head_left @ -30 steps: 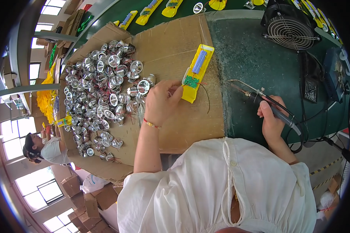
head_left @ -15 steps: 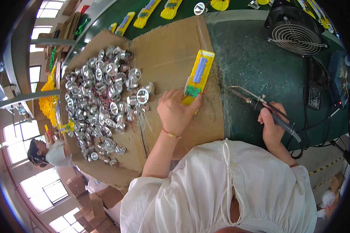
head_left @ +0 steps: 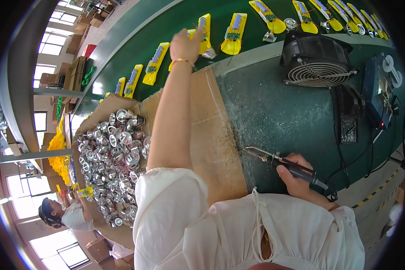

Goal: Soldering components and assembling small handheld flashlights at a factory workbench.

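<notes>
My left hand (head_left: 184, 47) reaches out to the green belt at the far side, closed over a yellow plastic housing (head_left: 170, 67) that it mostly hides. Beside its thumb lies another yellow housing (head_left: 205, 44) with a blue cell and green circuit board, a silver reflector cup (head_left: 209, 53) at its near end. My right hand (head_left: 297, 173) is closed round the dark handle of a soldering iron (head_left: 297, 171). The iron's tip points left, over the boundary between the cardboard (head_left: 211, 148) and the green bench top (head_left: 279, 117).
Many silver reflector cups (head_left: 114, 157) are heaped on the cardboard at left. More yellow housings (head_left: 233, 36) line the belt (head_left: 166, 29). A black fan (head_left: 317, 63) and a blue box with a red light (head_left: 380, 96) stand at right, with cables. Another person (head_left: 72, 213) works beyond the left side.
My left hand has moved from the cardboard up to the belt, and the yellow housing has left the cardboard. The view has shifted. My right hand still holds the soldering iron, now nearly level.
</notes>
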The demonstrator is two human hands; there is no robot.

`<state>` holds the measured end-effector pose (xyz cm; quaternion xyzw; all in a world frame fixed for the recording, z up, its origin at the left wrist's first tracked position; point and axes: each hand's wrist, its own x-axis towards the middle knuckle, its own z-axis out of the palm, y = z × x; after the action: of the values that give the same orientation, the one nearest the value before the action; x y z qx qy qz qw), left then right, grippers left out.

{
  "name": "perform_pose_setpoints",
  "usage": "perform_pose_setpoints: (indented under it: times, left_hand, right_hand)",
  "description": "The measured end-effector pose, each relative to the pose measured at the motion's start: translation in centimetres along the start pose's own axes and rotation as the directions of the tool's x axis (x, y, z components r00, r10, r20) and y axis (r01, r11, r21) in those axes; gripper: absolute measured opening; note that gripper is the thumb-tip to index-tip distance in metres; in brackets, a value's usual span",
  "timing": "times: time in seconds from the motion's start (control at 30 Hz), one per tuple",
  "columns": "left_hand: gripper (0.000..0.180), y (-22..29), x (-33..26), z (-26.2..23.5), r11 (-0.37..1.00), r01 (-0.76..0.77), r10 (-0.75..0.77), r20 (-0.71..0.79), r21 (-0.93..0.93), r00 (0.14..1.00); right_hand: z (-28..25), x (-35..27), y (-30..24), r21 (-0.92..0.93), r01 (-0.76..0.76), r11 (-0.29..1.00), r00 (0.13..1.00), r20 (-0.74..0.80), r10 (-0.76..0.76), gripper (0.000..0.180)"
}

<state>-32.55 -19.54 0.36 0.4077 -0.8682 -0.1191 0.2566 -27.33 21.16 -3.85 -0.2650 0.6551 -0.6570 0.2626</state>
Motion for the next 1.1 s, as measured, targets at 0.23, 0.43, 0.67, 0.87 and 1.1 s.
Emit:
perform_pose_setpoints:
  times: [0.23, 0.43, 0.67, 0.87, 1.1]
  left_hand:
    - [0.023, -7.7, -0.5, -1.7, 0.998, -0.02, 0.02, -0.001, -0.052, 1.0]
    - [0.025, -8.8, -4.1, -3.2, 0.998, 0.054, -0.046, 0.293, -0.022, 0.955]
    - [0.015, -4.1, -18.7, -9.7, 0.999, -0.002, -0.005, 0.199, 0.035, 0.98]
    - [0.016, -3.2, -31.3, -13.3, 0.976, 0.096, -0.08, 0.086, -0.195, 0.993]
    - [0.035, -7.8, -29.5, -18.4, 0.969, 0.151, -0.127, -0.133, 0.193, 0.983]
  right_hand:
    - [-0.4, 0.9, 0.2, -0.079, 0.016, 0.997, 0.999, 0.029, -0.014, 0.015]
    - [-0.3, 0.3, 0.2, -0.029, 0.024, 0.999, 0.999, 0.031, -0.023, 0.015]
    - [-0.1, -0.5, 1.1, 0.06, -0.046, 0.997, 0.998, -0.029, 0.048, 0.016]
    - [0.4, -0.1, 0.8, 0.09, -0.022, 0.996, 0.999, -0.032, 0.025, 0.019]
    - [0.4, 0.5, 1.0, 0.133, 0.021, 0.991, 0.997, -0.08, -0.01, 0.014]
